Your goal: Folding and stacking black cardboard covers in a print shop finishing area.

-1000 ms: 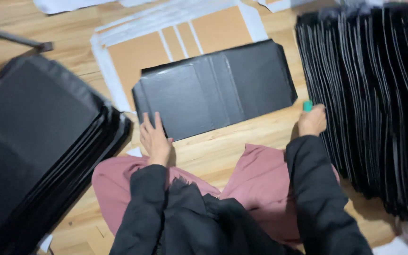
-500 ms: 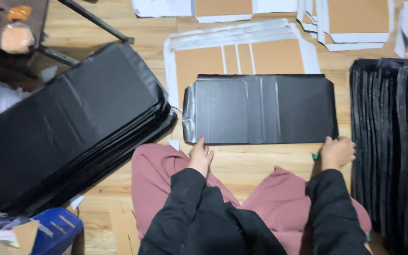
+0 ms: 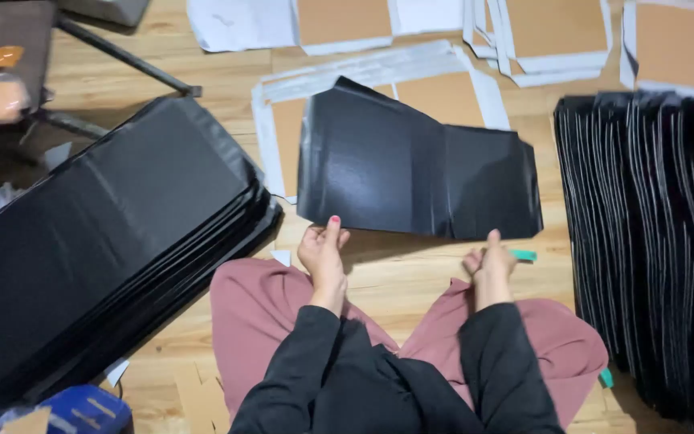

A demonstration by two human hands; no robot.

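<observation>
The left hand (image 3: pixel 323 255) and right hand (image 3: pixel 487 267) are each pinching the near edge of a black folded sheet (image 3: pixel 411 165), grips clamped on it, holding it above the wooden floor (image 3: pixel 399 277); black stacks are lying at 9 o'clock (image 3: pixel 106 241) and 3 o'clock (image 3: pixel 652 241).

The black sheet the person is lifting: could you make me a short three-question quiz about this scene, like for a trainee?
1. True or false: both hands grip the near edge of the black folded sheet.
2. Where is the flat stack of black sheets? A) on the person's left B) on the person's right C) on the lap
3. Fill in: the small object in the right hand is coloured ____.

Key: 1 true; the left hand holds it too. 2 A; the standing row of black sheets is on the right. 3 green.
</observation>
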